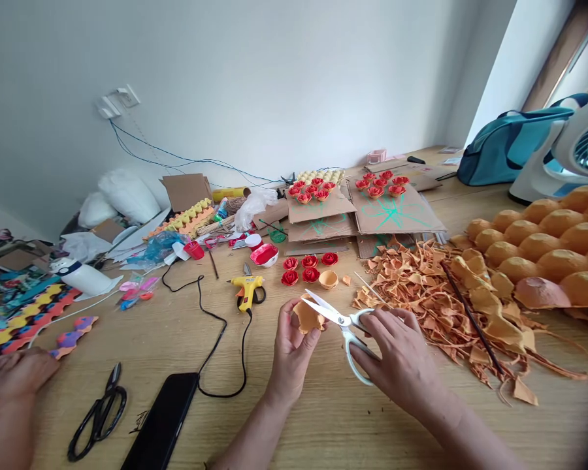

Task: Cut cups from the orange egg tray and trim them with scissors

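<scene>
Between the fingers and thumb of my left hand (293, 356) is an orange egg carton cup (308, 316) with a ragged rim. My right hand (396, 346) grips white-handled scissors (355, 369) by their loops. Their blades are parted and point left, one of them lying over the cup's rim. Just beyond my hands sits a trimmed, plain cup (328, 280), with a small orange scrap (346, 280) beside it. Several red-painted paper roses (310, 274) stand to the left of that cup.
Orange trimmings (406, 281) and egg trays (543, 235) lie at right. A yellow glue gun (247, 290), black phone (161, 418) and black scissors (98, 414) are at left. More red roses stand on cardboard (323, 225) behind. Another person's hand (24, 372) rests far left.
</scene>
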`<state>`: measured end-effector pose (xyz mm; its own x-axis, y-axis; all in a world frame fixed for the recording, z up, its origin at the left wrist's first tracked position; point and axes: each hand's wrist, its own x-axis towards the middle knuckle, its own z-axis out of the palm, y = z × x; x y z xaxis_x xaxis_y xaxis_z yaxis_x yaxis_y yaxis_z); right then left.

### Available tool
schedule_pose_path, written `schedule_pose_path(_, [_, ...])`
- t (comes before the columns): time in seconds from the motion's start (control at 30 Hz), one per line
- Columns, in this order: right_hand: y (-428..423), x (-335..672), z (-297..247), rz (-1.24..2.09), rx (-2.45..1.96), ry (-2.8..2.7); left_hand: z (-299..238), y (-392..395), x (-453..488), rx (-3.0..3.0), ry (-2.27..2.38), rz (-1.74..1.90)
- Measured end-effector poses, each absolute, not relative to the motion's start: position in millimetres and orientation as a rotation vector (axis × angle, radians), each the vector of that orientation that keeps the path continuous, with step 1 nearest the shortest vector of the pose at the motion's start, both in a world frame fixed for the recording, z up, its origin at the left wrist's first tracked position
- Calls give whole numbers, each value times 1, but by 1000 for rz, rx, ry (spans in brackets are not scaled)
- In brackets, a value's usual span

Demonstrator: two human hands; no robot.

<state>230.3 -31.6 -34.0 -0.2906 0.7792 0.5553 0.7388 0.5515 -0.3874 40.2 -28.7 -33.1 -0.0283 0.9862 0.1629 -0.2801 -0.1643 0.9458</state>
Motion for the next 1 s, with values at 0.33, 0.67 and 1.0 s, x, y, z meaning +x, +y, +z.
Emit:
schedule_pose_path(0.33, [-35,227,-26,710,-1213,-2091,-31,-30,39,1122,924,1462])
schedule_pose_path(0.67, [-36,224,-30,535,-1203,-2142,-35,-28,41,1142,1010,1456])
schedule_pose_path(1.0, [-36,225,-33,157,-1154,-2144,-29,-29,39,1182,950,1442])
